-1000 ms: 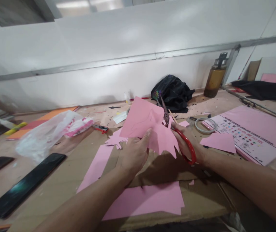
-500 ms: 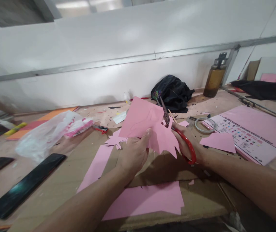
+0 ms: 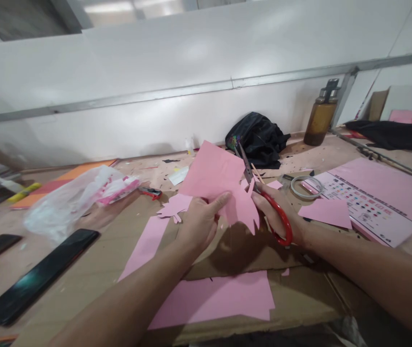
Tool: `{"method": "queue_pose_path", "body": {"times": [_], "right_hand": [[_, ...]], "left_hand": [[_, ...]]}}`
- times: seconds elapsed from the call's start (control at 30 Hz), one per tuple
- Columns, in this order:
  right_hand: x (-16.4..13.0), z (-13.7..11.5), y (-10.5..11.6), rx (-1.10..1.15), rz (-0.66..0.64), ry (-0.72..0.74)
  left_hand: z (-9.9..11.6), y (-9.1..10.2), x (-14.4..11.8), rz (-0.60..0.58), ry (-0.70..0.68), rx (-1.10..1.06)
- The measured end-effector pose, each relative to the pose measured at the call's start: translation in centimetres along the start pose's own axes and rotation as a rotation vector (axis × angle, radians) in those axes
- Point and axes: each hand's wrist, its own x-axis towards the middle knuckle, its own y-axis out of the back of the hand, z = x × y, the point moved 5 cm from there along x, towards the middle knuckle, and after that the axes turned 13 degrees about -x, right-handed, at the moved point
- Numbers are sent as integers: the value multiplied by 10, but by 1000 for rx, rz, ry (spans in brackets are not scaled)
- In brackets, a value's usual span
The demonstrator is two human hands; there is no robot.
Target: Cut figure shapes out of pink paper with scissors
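Shifting slightly left since a sec ago, left hand (image 3: 199, 222) is pinching the pink paper sheet (image 3: 217, 185) upright above the cardboard mat (image 3: 299, 284), keeping it taut for cutting. Right hand (image 3: 280, 217) is gripping red-handled scissors (image 3: 263, 197), blades biting the sheet's right edge. Beyond: tape roll (image 3: 306, 187), black bag (image 3: 258, 139), brown bottle (image 3: 322, 115).

The left hand (image 3: 200, 221) pinches a pink paper sheet (image 3: 215, 176) raised off the table (image 3: 83, 270), thumb on its near face. The right hand (image 3: 281, 214) grips red-handled scissors (image 3: 263, 193), blades angled up along the sheet's right edge. More pink paper (image 3: 216, 299) lies on cardboard below. A black phone (image 3: 41, 274) rests at left, a tape roll (image 3: 306, 187) at right.
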Motion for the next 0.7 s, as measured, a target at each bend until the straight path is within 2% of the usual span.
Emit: {"method": "queue_pose_path", "body": {"times": [0.13, 0.23, 0.43, 0.57, 0.7], "right_hand": [[-2, 11, -3, -46, -28, -74], [0, 20, -8, -20, -33, -119], [1, 18, -6, -59, -39, -144], [3, 13, -4, -132, -45, -73], [6, 13, -4, -56, -63, -22]], "left_hand": [[0, -6, 14, 3, 44, -295], [2, -6, 20, -17, 37, -408], [2, -6, 20, -20, 47, -405], [6, -5, 21, -19, 32, -373], [12, 0, 25, 25, 11, -335]]}}
